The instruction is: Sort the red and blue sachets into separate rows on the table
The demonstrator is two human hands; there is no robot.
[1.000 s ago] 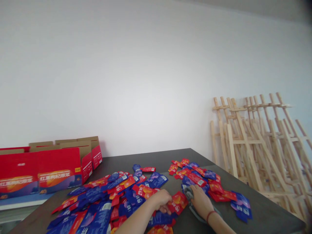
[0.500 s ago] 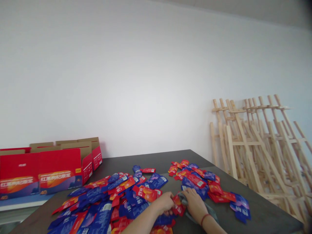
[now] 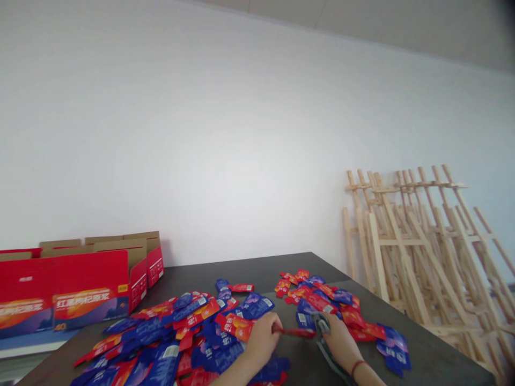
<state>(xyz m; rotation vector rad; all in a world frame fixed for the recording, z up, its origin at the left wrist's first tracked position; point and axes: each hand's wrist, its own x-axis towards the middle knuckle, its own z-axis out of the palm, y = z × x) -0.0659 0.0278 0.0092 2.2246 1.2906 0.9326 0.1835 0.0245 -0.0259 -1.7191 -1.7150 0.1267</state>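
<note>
My left hand (image 3: 261,339) pinches a red packet (image 3: 295,333) by its left end and holds it flat, just above the dark table (image 3: 434,354). My right hand (image 3: 337,336) rests on a grey cloth (image 3: 328,351), its fingers closed over the cloth's top near the packet's right end. A big heap of red and blue packets (image 3: 177,338) lies to the left of my hands. A smaller spread of packets (image 3: 333,300) lies to the right, behind my right hand.
Open red cardboard boxes (image 3: 76,292) stand at the table's back left. Wooden easels (image 3: 422,252) lean against the white wall on the right, past the table's edge.
My left hand lifted a red packet off the table and turned it flat towards my right hand. The camera tilted upward a little.
</note>
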